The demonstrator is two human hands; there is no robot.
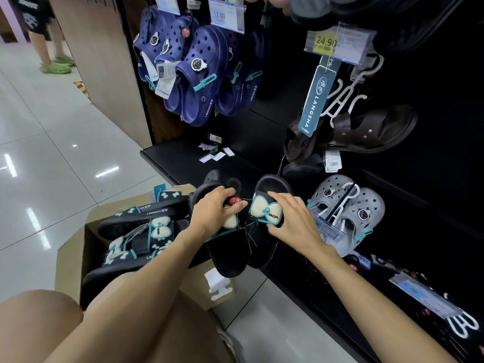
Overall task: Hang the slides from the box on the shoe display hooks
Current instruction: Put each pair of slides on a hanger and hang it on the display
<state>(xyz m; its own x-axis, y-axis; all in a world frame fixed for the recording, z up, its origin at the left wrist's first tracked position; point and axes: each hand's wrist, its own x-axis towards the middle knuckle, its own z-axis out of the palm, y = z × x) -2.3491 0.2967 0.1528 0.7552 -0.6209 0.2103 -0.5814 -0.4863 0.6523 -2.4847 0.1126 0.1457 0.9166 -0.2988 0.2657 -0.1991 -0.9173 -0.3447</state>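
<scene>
Two hands, left and right, each grip black slide; more slides fill cardboard box.

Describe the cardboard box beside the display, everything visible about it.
The box is plain brown cardboard, open at the top, flaps folded outward. It sits on the glossy tiled floor, left of the black display base, beside the person's knee. Inside lie several black slides with cream bows edged in teal, stacked loosely at angles, some with tags. A white printed mark shows on its near flap. The left forearm crosses above it; neither hand touches it.
</scene>
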